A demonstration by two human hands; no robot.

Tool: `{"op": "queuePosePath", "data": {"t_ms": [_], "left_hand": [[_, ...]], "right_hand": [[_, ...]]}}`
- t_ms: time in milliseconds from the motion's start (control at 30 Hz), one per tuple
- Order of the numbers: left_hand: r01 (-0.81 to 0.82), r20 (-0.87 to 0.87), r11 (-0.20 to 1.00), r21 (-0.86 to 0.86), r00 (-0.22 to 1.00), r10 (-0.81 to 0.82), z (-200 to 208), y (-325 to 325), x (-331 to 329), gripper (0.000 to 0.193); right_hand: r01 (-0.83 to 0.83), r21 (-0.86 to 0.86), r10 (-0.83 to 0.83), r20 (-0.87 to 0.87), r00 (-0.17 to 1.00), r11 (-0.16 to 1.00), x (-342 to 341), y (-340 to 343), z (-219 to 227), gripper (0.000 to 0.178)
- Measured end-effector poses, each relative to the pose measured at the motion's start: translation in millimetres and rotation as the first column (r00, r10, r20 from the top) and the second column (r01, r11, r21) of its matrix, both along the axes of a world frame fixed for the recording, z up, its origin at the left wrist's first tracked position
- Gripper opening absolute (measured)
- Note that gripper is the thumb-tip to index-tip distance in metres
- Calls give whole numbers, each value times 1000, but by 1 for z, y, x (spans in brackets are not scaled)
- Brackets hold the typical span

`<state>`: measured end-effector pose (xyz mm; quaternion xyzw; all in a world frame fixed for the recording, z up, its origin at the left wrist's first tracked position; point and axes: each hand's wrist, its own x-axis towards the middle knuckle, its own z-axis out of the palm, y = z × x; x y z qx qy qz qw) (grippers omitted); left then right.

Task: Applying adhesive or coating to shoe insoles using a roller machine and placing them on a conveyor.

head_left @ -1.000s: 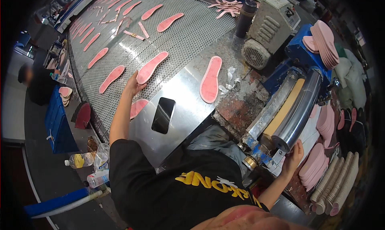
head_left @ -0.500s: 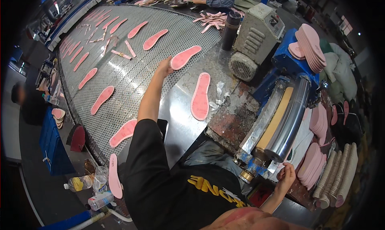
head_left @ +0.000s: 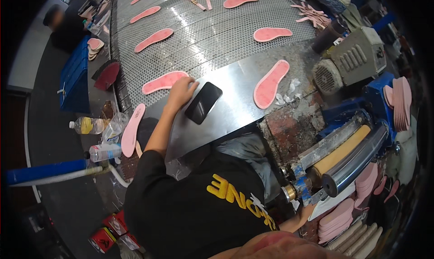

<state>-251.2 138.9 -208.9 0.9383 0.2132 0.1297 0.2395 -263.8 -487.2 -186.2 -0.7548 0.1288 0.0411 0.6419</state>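
Left hand (head_left: 181, 91) lay palm-down, fingers spread loosely, on the end of a pink insole (head_left: 163, 82) at the near edge of the perforated conveyor belt (head_left: 203, 33); not gripping it. A black phone (head_left: 203, 102) sat just beside that hand on the steel plate (head_left: 235, 110). Right hand was hidden low by the roller machine (head_left: 348, 155); only the forearm showed, its state could not be told. Another insole (head_left: 270, 84) lay further right on the plate. More insoles rode the belt beyond.
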Motion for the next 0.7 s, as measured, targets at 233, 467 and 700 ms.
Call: {"op": "queuePosePath", "data": {"t_ms": [233,467,700], "left_hand": [[-124,40,991,-58,991,127,-12,10,-43,36],[-228,91,971,71,971,222,-30,10,-40,39],[-185,80,905,384,983,167,-42,10,-38,40]], "right_hand": [[-106,-183,130,125,984,977,6,25,26,40],[-123,42,122,37,992,991,-11,49,72,10],[72,-27,-69,122,990,997,-17,38,79,15]]}}
